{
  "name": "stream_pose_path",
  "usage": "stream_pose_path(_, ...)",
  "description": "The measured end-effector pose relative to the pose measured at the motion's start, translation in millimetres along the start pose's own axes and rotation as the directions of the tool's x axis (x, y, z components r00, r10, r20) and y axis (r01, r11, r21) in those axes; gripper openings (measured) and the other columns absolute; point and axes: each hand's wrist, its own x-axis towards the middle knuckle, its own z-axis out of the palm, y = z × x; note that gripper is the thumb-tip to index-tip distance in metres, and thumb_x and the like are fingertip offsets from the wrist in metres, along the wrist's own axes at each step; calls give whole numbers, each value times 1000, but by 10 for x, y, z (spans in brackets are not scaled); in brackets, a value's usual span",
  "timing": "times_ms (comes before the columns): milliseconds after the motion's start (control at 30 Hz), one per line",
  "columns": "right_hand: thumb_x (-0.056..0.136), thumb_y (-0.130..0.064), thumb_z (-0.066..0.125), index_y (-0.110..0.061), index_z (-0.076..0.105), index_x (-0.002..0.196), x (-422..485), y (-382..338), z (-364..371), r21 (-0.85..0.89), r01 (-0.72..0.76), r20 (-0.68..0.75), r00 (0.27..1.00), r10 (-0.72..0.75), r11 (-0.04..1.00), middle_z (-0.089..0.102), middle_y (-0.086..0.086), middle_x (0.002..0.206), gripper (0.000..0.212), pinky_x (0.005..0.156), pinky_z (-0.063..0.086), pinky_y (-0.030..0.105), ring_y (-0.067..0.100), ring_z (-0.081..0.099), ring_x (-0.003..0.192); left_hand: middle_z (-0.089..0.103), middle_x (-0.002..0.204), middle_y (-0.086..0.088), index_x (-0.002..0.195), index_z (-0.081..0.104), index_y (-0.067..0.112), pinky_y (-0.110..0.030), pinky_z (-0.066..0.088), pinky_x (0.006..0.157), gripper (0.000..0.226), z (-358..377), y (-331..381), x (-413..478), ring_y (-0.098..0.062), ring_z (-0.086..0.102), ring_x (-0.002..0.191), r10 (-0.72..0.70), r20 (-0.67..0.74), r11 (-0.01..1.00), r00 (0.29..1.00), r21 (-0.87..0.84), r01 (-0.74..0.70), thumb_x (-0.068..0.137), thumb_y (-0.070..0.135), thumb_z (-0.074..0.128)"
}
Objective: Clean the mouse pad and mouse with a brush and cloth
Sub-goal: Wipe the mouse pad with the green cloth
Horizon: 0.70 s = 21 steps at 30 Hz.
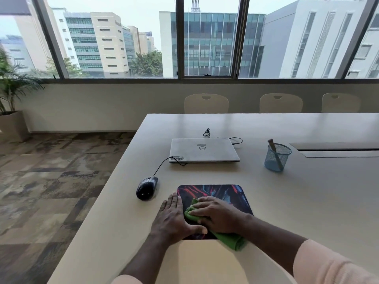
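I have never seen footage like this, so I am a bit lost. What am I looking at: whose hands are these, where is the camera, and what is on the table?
There is no machine here. A person wears one camera on the head, looking forward and down, so you see their own two hands. The left hand lies flat across the left edge of the colourful mouse pad, seemingly to steady it. The right hand presses a green cloth onto the pad. Left of the pad sits a wired black mouse. Farther back on the table are a closed laptop and a blue mesh cup with a wooden handle sticking out, probably the brush.
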Motion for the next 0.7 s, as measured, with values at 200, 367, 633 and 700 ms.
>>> stream_pose_path(200,97,-21,44,-21,66,125,482,69,-101,-153,-174,-48,985,169,973,66,1,128,36,110,38,35,17,59,121,-7,165,-15,156,-5,3,-33,-8,122,157,5,-5,-16,-20,-9,153,9,-3,1000,1000,-1,-9,43,109,26)
stream_pose_path(367,96,-15,46,-15,68,121,526,-8,-67,-128,-151,-42,988,147,980,68,5,124,34,113,34,32,16,60,118,-4,165,-15,156,-1,3,-34,-6,123,156,11,-11,-8,-20,-7,153,20,-29,1000,999,3,-20,44,108,26)
stream_pose_path(633,92,-7,52,-19,67,125,269,-11,-157,-36,-17,20,1000,18,999,66,-1,128,38,113,34,26,13,58,122,-5,165,-14,156,-3,3,-35,-4,124,154,-26,8,-28,-20,-8,153,7,-7,1000,1000,-8,-7,47,105,33)
stream_pose_path(700,89,-3,50,-17,68,125,375,7,-168,-26,-66,-16,998,65,997,66,1,129,42,113,35,26,14,58,124,-4,165,-14,156,-3,3,-35,-3,125,153,-32,14,-38,-19,-7,153,10,-4,1000,1000,-13,-11,49,105,35)
